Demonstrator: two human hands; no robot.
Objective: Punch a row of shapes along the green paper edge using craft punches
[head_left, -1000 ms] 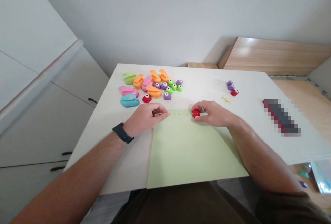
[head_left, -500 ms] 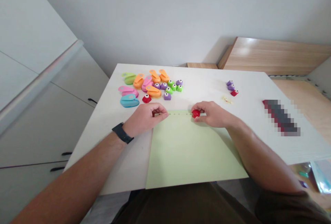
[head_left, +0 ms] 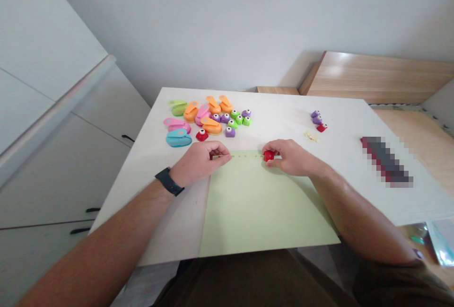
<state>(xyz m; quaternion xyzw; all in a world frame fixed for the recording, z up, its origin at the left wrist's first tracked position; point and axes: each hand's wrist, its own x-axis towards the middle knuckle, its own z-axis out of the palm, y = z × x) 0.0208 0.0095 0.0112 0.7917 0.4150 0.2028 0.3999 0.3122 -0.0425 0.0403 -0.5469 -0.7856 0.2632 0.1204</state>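
A sheet of pale green paper lies on the white table in front of me, with a row of small punched holes along its far edge. My right hand is closed around a small red craft punch, which sits at that far edge, right of the visible holes. At the sheet's far left corner, my left hand pinches the paper's edge between thumb and fingers. A small dark red patch shows under its curled fingers, too little to name. A dark watch strap is on my left wrist.
Large lever punches in blue, pink, orange and green stand at the table's back left. Small purple, green and red punches are beside them. Farther right are more small punches, paper scraps and a blurred dark red item.
The view has shifted very slightly. Both hands, the paper and the red punch keep their places.
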